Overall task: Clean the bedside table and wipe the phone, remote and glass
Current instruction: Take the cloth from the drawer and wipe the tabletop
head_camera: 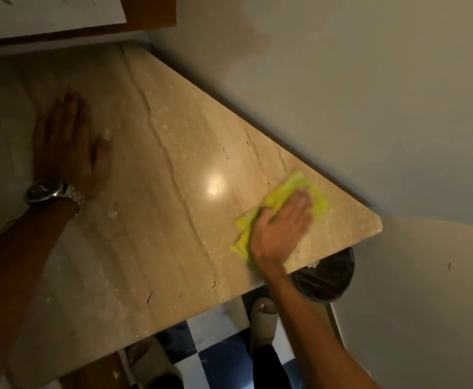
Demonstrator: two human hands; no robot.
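The bedside table top (173,192) is beige polished stone with darker veins and a bright light reflection near its middle. My right hand (283,228) presses flat on a yellow-green cloth (291,189) near the table's right corner, close to the wall. My left hand (72,147) lies flat and open on the left part of the top, fingers pointing away, a metal wristwatch (52,190) on the wrist. No phone, remote or glass is in view.
A small white crumb (112,214) lies on the top near my left wrist. A dark round bin (327,279) stands under the table's right corner. Grey walls (370,108) close off the right side. My feet in pale slippers (263,318) stand on blue-and-white checkered tiles.
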